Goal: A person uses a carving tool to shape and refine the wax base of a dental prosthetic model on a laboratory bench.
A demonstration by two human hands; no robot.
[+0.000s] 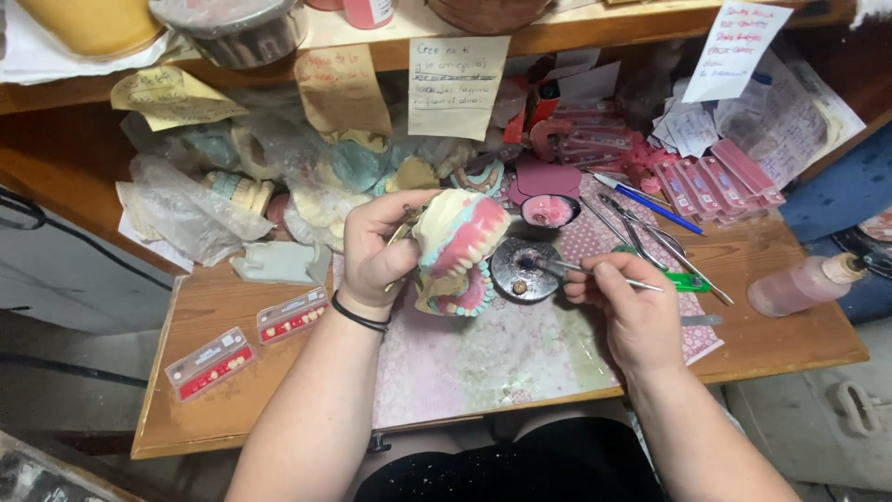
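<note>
My left hand grips a dental model: cream plaster casts with pink wax gums and rows of teeth, hinged open on a metal frame. It is held upright over the patterned mat. My right hand holds a thin metal instrument like a pen. Its tip rests in a small round dark dish just right of the model. A small dark bowl of pink material sits behind that dish.
Two clear boxes of artificial teeth lie at the left on the wooden desk. Metal tools, a blue pen and a green item lie at the right, beside a pink squeeze bottle. Plaster casts, bags and paper notes crowd the back.
</note>
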